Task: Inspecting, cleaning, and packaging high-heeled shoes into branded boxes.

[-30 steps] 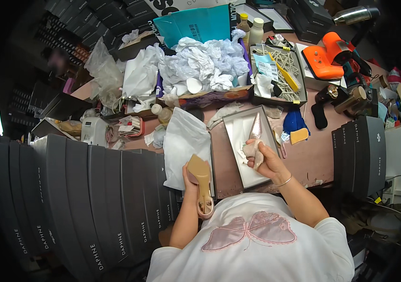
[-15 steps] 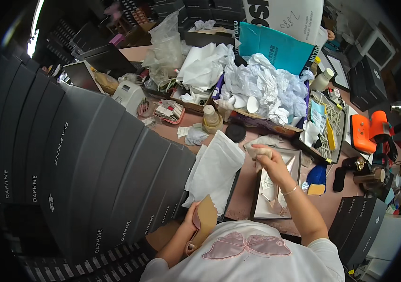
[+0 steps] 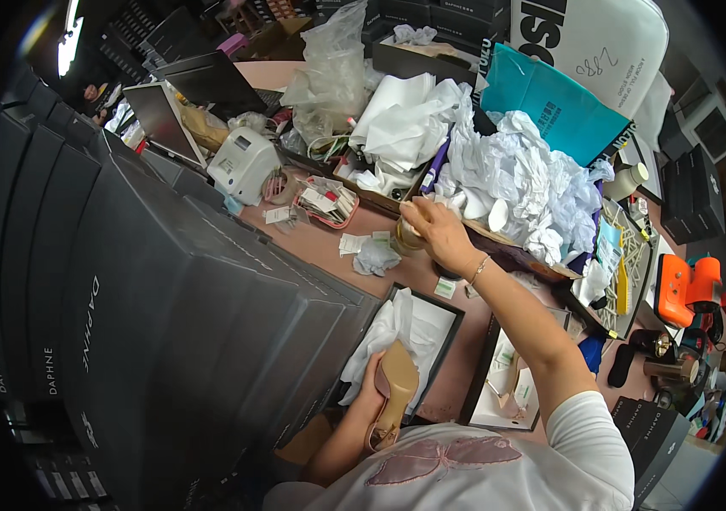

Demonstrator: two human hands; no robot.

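In my left hand (image 3: 371, 385) is a shoe (image 3: 399, 383) with a tan sole, turned so the sole faces up. My right hand (image 3: 440, 230) is closed over the top of a small bottle (image 3: 408, 238) on the table; its fingers hide the cap, and I cannot tell whether the cloth is still in them. Just beyond the held shoe, an open dark shoebox (image 3: 446, 322) contains white tissue paper (image 3: 405, 328). Below my right forearm, a second open box (image 3: 484, 407) has a pale pointed shoe (image 3: 516, 392) in it, partly hidden by the arm.
Stacked dark shoeboxes (image 3: 193, 315) wall off the left side. Crumpled white paper (image 3: 516, 187) fills a carton at the back. A red basket of small tags (image 3: 329, 203), a label printer (image 3: 244, 162) and an orange device (image 3: 676, 289) stand around the pink tabletop (image 3: 452, 375).
My right hand has moved left and away from me, from above the right-hand box to the bottle. The shoe in my left hand has turned to show its sole more fully. The view has shifted.
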